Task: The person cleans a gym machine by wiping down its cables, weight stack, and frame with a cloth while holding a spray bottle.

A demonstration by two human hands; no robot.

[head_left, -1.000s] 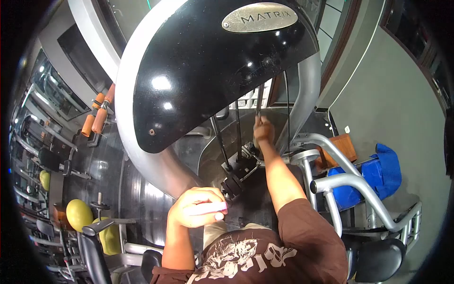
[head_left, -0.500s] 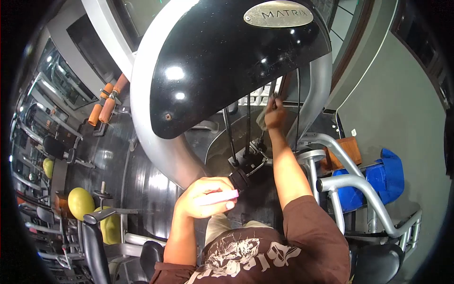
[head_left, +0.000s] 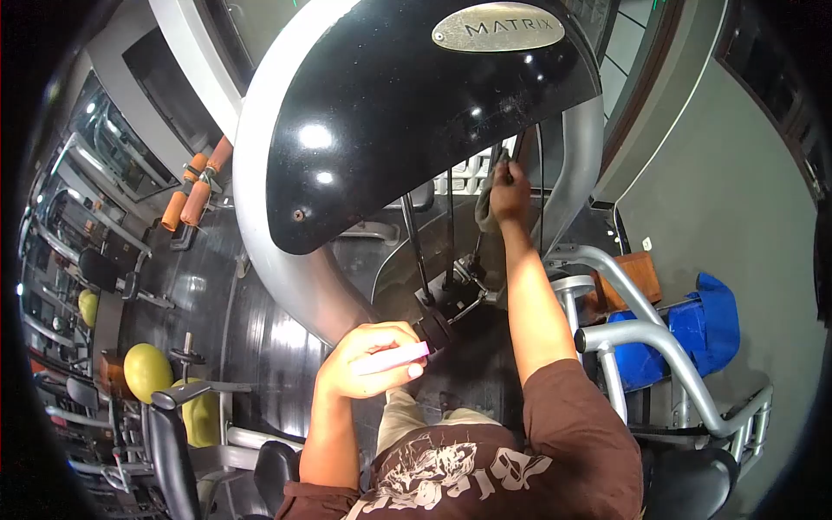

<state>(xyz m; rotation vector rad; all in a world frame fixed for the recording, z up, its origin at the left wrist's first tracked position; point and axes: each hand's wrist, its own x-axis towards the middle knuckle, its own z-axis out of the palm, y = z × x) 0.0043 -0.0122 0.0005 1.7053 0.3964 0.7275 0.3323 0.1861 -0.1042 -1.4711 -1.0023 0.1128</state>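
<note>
L hand [head_left: 368, 362]: my fingers are curling snugly round a pink obj. [head_left: 400, 354] — in front of my shirt [head_left: 459, 477]. R hand [head_left: 510, 198]: fingers are gripping a greyish cloth [head_left: 484, 213] — it's hanging below the black MATRIX panel [head_left: 407, 113], nr. the rods [head_left: 415, 247].

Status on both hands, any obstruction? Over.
Left hand closed on pink object. Right hand holding cloth among metal rods. Black panel hides rod tops.
</note>
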